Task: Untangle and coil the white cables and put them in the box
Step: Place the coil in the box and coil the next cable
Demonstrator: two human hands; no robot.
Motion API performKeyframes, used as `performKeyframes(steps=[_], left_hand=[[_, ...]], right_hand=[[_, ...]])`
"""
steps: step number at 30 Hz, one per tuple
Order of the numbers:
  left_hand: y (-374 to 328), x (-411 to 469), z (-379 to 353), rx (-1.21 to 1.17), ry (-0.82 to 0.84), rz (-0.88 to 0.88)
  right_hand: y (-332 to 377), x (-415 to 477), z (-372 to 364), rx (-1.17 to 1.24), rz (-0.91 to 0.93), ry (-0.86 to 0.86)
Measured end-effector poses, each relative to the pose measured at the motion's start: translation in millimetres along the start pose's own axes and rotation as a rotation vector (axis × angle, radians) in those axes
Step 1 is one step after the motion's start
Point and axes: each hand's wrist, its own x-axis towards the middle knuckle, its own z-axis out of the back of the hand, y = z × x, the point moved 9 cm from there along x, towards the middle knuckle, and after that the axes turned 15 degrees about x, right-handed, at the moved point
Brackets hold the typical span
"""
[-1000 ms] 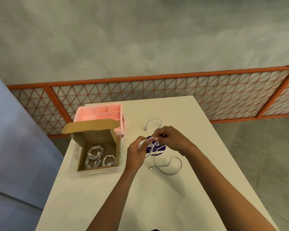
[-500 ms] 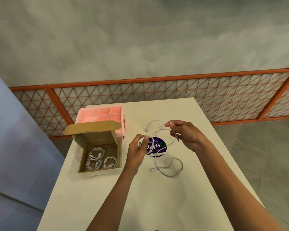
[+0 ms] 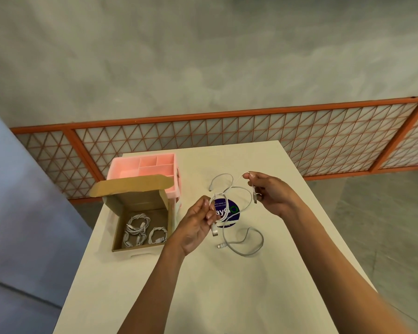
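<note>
White cable (image 3: 237,188): held in the air above the bench (image 3: 227,285), strung between both hands, right of the cardboard box (image 3: 140,249).

Left hand (image 3: 198,227): grip closed round a small bundle of gathered loops. Fingers curled, thumb on top. One connector hangs just below the fingers.

Right hand (image 3: 272,192): thumb and forefinger pinch the strand at its far end, raised and away from the left. A plug dangles from the same grip, against the palm side.

Slack from the held cable sags in loops between the hands, over a round purple sticker (image 3: 231,210) on the bench top.

Loose cable (image 3: 250,248): greyish-white, lying in an open curve on the bench near the left hand, connector end pointing left. Cannot tell whether it joins the held strand. A further loop arcs on the bench beyond the hands, its end free.

Cardboard box: lid flap open and standing back. Coiled cables (image 3: 143,231) lie on its floor, several small bundles touching.

Pink divider tray (image 3: 130,168): just behind the box, against its flap.

Beyond the bench: orange lattice railing (image 3: 227,131), grey floor.
</note>
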Motion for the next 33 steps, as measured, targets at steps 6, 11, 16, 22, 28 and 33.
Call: performKeyframes(steps=[6, 11, 16, 22, 28, 33], left_hand=[[-3, 0, 2, -0.093, -0.145, -0.021], [-11, -1, -2, 0.357, -0.186, -0.093], [-19, -2, -3, 0.304, -0.225, -0.134], [-25, -1, -8, 0.208, -0.256, -0.140], [-23, 0, -7, 0.124, -0.243, -0.147], [-18, 1, -4, 0.146, -0.246, -0.115]], right_hand=[[-3, 0, -5, 0.156, 0.001, 0.030], [-3, 0, -3, 0.157, 0.021, 0.034], [-3, 0, -1, 0.152, 0.047, 0.027], [-36, 3, -1, 0.355, -0.034, -0.036], [-71, -5, -16, 0.369, -0.202, -0.003], [-81, -8, -29, 0.093, -0.218, 0.080]])
